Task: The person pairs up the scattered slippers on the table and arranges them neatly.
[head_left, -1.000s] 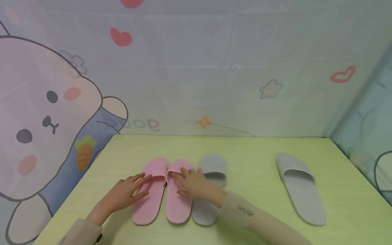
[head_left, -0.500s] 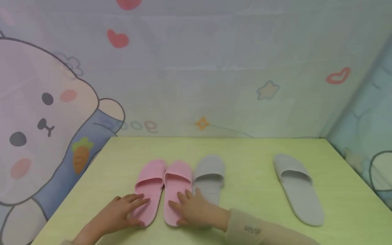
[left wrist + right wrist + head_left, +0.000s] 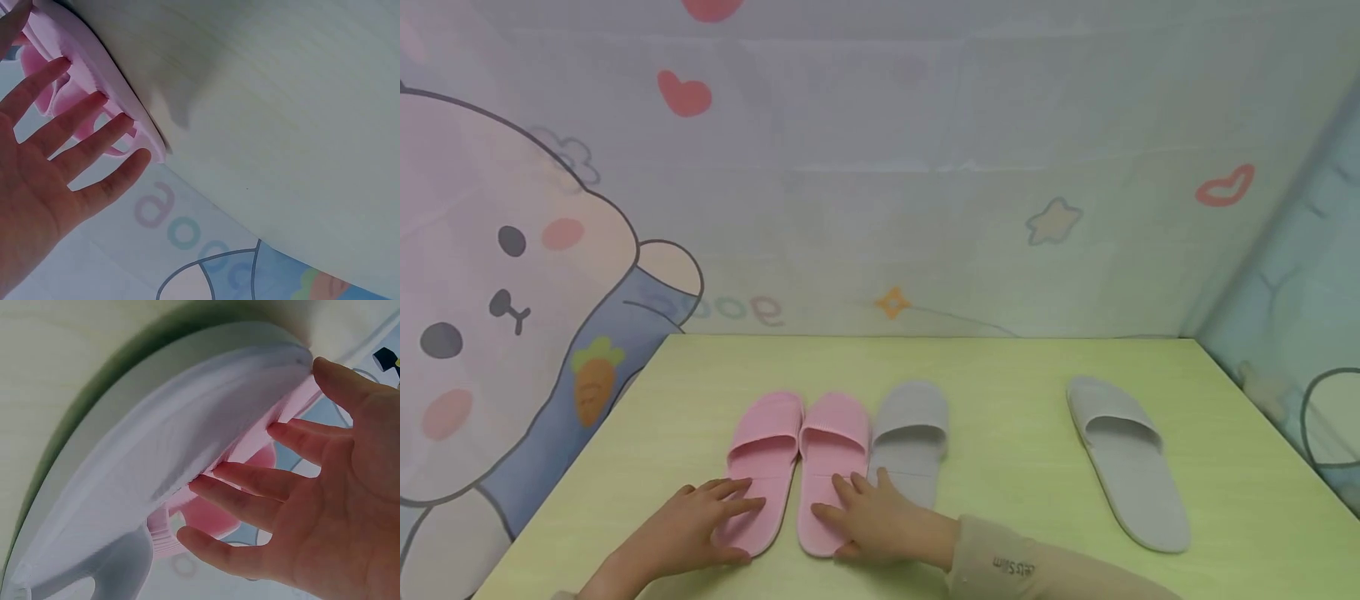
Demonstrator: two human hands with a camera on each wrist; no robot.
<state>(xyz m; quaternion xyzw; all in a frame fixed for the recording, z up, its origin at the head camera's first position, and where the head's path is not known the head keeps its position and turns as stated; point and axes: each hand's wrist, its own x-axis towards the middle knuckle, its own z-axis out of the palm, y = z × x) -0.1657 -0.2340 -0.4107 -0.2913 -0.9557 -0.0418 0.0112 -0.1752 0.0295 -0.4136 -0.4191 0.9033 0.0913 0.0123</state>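
Note:
Two pink slippers lie side by side on the table, toes pointing away from me. My left hand [image 3: 696, 527] is over the heel half of the left pink slipper [image 3: 766, 421], its fingers spread and the tips at the footbed. My right hand [image 3: 883, 521] reaches across a grey slipper [image 3: 912, 408] to the heel half of the right pink slipper [image 3: 835, 419], covering the heels partly. In the right wrist view, the spread fingers [image 3: 244, 506] lie along the edge of the grey slipper [image 3: 156, 425], with pink behind. Neither hand grips anything.
A second grey slipper [image 3: 1138, 487] lies apart on the right, slightly angled. The yellow-green table [image 3: 1007, 400] ends at a printed cloth backdrop [image 3: 880, 167], which also runs along the right side.
Both hands have drawn back from the strap area to the heel ends of the pink slippers. Over the last half second they barely move. The slippers keep nearly the same places.

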